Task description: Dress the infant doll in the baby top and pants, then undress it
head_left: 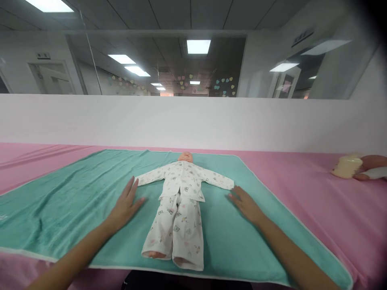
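Note:
A baby doll lies on its back on a teal blanket, head away from me. It wears a white printed jacket and matching trousers, with both sleeves stretched out sideways. My left hand is at the cuff of the sleeve on the left, fingers spread, holding nothing. By the end of the other sleeve, my right hand has its fingers extended and is empty. Whether the fingertips touch the cuffs I cannot tell. The doll's hands are hidden inside the sleeves.
Pink cloth surrounds the blanket. At the far right stands a cream-coloured bottle, beside a skin-coloured, partly white shape that I cannot make out. A white wall with a glass window above borders the back.

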Tool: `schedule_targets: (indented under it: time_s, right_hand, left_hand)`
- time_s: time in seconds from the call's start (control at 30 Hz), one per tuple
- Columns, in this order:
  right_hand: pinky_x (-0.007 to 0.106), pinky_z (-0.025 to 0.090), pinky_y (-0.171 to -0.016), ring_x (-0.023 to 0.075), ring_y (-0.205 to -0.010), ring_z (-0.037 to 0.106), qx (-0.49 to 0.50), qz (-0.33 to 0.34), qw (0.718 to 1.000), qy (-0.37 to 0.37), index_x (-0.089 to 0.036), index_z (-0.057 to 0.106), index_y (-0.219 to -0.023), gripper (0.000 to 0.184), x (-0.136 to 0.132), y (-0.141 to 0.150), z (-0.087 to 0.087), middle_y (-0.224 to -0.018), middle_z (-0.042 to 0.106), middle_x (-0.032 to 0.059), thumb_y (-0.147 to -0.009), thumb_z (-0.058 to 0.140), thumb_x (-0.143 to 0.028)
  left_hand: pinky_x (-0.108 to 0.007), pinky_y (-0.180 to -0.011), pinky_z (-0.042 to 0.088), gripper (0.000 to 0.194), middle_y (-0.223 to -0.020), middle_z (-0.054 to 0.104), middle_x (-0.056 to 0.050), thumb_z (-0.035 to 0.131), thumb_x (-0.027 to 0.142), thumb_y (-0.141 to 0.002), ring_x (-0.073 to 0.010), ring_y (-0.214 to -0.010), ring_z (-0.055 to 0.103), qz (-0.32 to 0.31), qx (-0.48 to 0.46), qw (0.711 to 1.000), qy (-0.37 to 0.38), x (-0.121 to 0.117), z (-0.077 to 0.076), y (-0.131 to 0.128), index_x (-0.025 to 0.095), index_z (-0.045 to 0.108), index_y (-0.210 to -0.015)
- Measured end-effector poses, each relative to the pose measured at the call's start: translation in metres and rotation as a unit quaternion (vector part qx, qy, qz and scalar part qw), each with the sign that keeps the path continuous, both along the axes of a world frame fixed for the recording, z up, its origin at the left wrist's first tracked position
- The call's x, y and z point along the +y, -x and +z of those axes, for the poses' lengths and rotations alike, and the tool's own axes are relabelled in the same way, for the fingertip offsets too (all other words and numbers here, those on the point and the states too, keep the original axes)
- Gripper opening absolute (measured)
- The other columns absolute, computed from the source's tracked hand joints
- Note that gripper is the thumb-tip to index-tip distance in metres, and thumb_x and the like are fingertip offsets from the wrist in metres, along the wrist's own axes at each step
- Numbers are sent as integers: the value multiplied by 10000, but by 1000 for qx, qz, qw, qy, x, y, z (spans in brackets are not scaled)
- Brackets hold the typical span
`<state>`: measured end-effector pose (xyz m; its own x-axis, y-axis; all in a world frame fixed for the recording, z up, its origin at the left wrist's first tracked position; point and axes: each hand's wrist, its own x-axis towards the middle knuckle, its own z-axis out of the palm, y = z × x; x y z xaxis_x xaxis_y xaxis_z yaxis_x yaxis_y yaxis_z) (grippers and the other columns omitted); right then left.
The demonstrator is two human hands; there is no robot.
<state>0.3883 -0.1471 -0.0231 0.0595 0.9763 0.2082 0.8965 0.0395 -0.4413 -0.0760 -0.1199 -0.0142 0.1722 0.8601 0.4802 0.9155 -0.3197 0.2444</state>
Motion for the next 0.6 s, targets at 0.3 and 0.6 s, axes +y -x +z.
schedule_targets:
  time_s: [0.3,0.6]
  right_hand:
    - [514,414,-968,306,-1229,433,-35,273,933,-232,-366,384,-1334,568,-114,138,-37,-1363,431,26,-798,556,-438]
    - [523,434,-952,315,-1288,343,-21,225,946,-233,-366,448,-1294,493,-98,168,-23,-1408,362,13,-813,552,-394]
  left_hand:
    - [-420,-925,475,785,-1515,84,-52,612,371,-759,-328,-1308,303,-202,-38,978,-24,-117,-32,-61,393,175,-1411]
    - [-409,-872,512,751,-1485,217,-72,587,276,-779,-295,-1266,388,-178,-24,982,-56,-104,-30,-80,411,187,-1401]
